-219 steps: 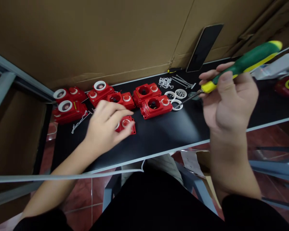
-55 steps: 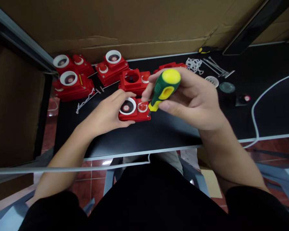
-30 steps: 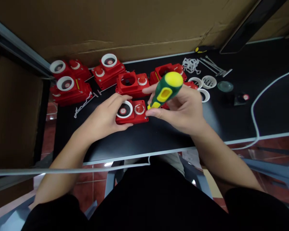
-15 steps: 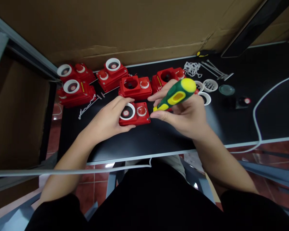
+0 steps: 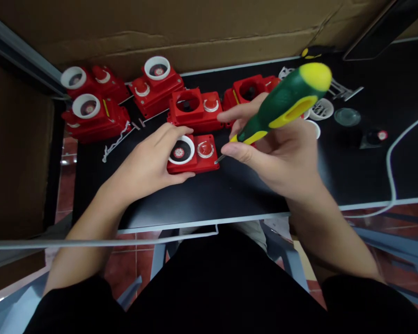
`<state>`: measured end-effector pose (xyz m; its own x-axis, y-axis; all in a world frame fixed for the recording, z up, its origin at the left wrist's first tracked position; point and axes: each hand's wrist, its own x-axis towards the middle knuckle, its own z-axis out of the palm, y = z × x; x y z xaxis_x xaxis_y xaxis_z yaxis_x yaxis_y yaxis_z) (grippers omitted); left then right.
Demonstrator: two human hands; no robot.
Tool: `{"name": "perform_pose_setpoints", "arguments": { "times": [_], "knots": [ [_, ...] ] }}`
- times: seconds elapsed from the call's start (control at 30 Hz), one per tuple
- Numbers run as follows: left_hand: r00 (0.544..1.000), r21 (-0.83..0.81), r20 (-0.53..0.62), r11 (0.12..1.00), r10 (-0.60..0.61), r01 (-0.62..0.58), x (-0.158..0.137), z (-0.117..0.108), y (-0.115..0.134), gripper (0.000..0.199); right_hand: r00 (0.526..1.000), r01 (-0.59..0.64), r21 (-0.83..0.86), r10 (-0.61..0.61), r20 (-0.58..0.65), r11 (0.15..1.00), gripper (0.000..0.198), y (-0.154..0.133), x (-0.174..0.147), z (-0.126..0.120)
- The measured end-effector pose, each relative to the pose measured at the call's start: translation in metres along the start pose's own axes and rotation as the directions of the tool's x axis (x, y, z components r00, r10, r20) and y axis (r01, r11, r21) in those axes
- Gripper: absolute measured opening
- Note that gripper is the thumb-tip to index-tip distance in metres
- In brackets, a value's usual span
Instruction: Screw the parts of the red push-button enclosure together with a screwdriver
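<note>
A red box [image 5: 194, 163] with a white ring around a dark round face and a small red dome lies on the black table in front of me. My left hand [image 5: 156, 157] grips its left end, fingers behind and thumb along the near side. In my right hand [image 5: 275, 153] is a screwdriver [image 5: 285, 104] with a green and yellow handle, tilted up to the right. Its thin metal tip meets the box's near right corner, where a small screw shows. The fingers of my right hand partly hide things behind it.
Several similar red boxes [image 5: 96, 120] stand along the back by the cardboard wall [image 5: 195, 41]. At right are a white cup of screws [image 5: 322, 109], a clear glass disc [image 5: 347, 117], a black part [image 5: 373, 137] and a white cable [image 5: 390, 167]. A second screwdriver [image 5: 315, 52] lies behind.
The view has shifted and come closer. The screwdriver's handle leans further to the right, while its tip stays at the box's corner. My left hand keeps hold of the box.
</note>
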<state>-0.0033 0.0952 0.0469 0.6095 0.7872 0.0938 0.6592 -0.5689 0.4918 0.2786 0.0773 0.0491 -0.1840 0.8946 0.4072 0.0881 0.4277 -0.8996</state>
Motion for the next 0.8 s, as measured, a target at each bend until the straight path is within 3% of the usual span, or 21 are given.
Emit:
{"name": "perform_pose_setpoints", "arguments": {
  "times": [0.27,0.4,0.47,0.63,0.7,0.8],
  "knots": [
    [1.000,0.021,-0.010,1.000,-0.017,0.018,0.000,0.002,-0.001,0.079,0.993,-0.057,0.133,0.043,0.109,0.989,0.067,-0.002,0.000,-0.008],
    [1.000,0.023,-0.007,1.000,-0.012,0.012,0.000,0.001,0.001,0.078,1.000,-0.026,0.048,0.026,0.011,0.999,0.043,0.003,0.001,-0.003],
    [1.000,0.019,-0.001,1.000,-0.014,0.014,0.000,0.001,0.002,0.077,1.000,-0.017,0.045,0.017,-0.006,0.999,0.041,0.001,0.000,-0.005],
    [1.000,0.009,-0.001,1.000,-0.008,0.008,0.000,0.001,0.003,0.078,0.999,-0.028,0.062,0.026,0.037,0.998,0.079,-0.008,-0.002,-0.018],
    [1.000,0.022,0.003,1.000,-0.010,0.010,0.000,0.001,0.003,0.079,0.998,0.013,0.046,-0.016,0.061,0.999,0.074,-0.007,-0.001,-0.019],
    [1.000,0.025,0.010,1.000,-0.012,0.011,0.000,0.000,0.003,0.079,0.999,0.033,-0.036,-0.032,0.031,0.999,0.043,-0.006,-0.003,-0.015]
  ]
}}
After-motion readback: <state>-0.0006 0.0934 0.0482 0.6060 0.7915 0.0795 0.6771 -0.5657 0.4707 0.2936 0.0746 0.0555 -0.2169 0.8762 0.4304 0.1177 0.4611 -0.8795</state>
